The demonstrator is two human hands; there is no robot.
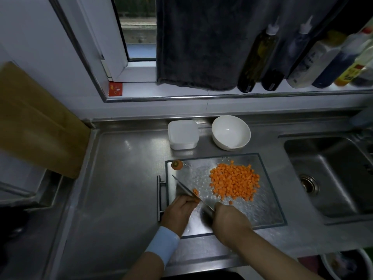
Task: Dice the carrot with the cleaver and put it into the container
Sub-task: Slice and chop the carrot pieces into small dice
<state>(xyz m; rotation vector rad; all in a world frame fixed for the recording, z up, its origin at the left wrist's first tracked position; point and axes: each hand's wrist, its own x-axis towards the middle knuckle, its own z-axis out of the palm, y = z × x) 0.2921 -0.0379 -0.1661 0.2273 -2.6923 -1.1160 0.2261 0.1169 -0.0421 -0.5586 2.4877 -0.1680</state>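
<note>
1. My right hand point(230, 221) has its fingers wrapped round the handle of the steel cleaver point(189, 191).
2. My left hand point(177, 211) pins a small orange carrot stub point(196, 199) against the blade with curled fingers.
3. The orange carrot dice point(234, 182) lie heaped on the textured metal board point(268, 207), with the square white plastic container point(182, 134) just behind.

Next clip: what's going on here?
A person is dicing on a textured clear cutting board. The right hand grips the steel cleaver, its blade at the last small orange carrot piece, which the left hand holds. A pile of orange carrot dice lies on the board; the cut-off carrot top sits at its far left corner. The white square plastic container behind holds no carrot yet.
</note>
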